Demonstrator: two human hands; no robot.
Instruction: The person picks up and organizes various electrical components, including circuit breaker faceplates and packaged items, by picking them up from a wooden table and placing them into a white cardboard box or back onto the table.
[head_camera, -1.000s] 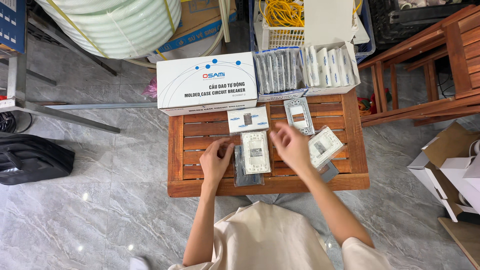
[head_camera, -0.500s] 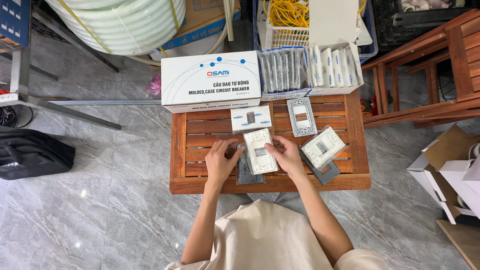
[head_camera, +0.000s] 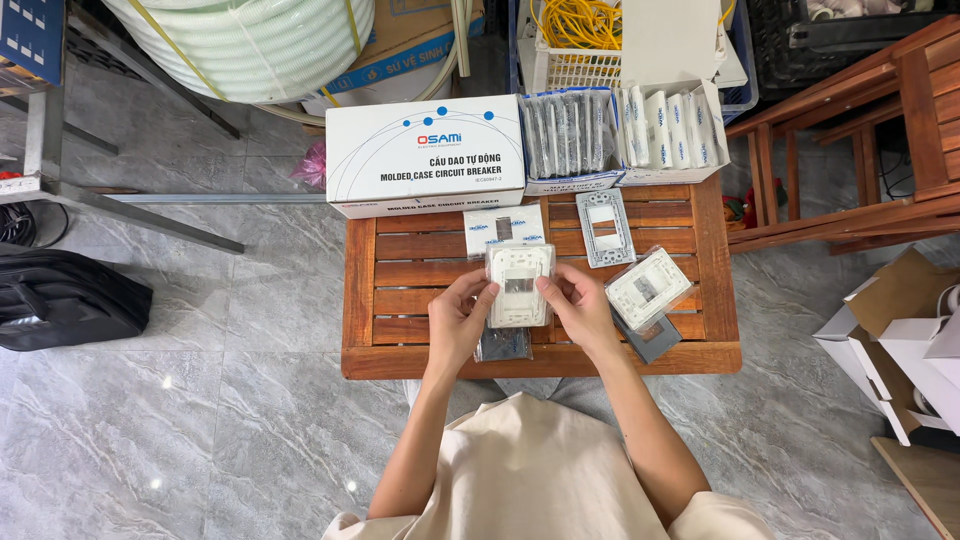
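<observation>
While clasped, both hands' grip on white wall plate

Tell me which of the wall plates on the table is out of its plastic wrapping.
The grey frame plate with open cut-outs, lying bare at the table's far edge; the others sit in clear packets.

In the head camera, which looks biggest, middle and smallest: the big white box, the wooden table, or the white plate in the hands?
1. Wooden table
2. Big white box
3. White plate, held up nearer the camera by both hands, yet plainly the smallest.
</observation>
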